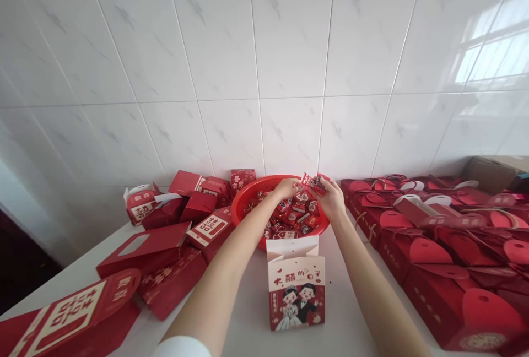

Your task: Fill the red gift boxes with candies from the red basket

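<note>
A red plastic basin full of wrapped candies stands against the wall. Over its right half, my left hand is closed, its fingertips pinching a red-and-white wrapped candy. Close beside it, my right hand is closed around several small wrapped candies; how many is hidden by the fingers. Between my forearms, in front of the basin, stands an upright candy box with its top flaps up and a cartoon couple printed on the front.
Red gift boxes lie loosely piled on the left of the white table, some on their sides. Rows of red boxes with rounded flaps fill the right side. A brown carton sits at the far right, and a tiled wall rises behind.
</note>
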Demonstrator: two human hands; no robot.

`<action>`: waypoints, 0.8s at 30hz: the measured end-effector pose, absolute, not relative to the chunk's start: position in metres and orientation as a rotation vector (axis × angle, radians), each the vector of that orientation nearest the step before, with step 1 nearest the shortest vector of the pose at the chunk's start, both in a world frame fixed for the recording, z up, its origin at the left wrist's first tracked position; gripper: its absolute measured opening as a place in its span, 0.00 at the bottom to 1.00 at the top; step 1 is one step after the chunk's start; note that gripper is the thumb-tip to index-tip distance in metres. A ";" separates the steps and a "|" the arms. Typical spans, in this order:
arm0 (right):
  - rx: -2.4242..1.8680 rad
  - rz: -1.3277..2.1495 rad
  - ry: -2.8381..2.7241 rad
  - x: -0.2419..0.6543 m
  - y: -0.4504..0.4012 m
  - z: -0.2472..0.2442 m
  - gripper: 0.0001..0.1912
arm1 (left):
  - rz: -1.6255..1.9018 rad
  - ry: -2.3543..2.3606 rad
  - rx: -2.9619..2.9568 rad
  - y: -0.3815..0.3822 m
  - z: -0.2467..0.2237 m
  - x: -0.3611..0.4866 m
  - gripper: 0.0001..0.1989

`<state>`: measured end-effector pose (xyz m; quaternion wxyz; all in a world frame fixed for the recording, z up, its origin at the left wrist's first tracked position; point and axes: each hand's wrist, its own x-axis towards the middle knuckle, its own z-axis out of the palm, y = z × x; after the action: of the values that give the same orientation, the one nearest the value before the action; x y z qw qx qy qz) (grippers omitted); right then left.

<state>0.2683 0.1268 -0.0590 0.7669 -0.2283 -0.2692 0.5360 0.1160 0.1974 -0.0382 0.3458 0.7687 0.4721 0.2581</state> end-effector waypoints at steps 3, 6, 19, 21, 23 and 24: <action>-0.503 1.161 -0.582 0.266 0.128 -0.059 0.10 | 0.523 1.224 2.078 0.200 -0.045 0.124 0.18; -0.503 1.168 -0.576 0.266 0.131 -0.060 0.10 | 0.422 1.234 2.121 0.200 -0.048 0.125 0.17; -0.443 1.327 -0.583 0.268 0.112 -0.040 0.07 | 0.840 1.179 2.106 0.167 -0.022 0.069 0.09; -0.431 1.344 -0.589 0.267 0.106 -0.032 0.06 | 0.883 1.201 2.109 0.157 -0.021 0.056 0.08; -0.421 1.358 -0.609 0.265 0.099 -0.023 0.06 | 0.917 1.241 2.126 0.149 -0.020 0.048 0.07; -0.417 1.364 -0.627 0.264 0.094 -0.018 0.06 | 0.922 1.260 2.142 0.146 -0.020 0.046 0.08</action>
<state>0.2641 0.0943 -0.0180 0.7116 -0.1880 -0.2826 0.6151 0.0462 0.1460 -0.0198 0.2430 0.7838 0.4612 0.3375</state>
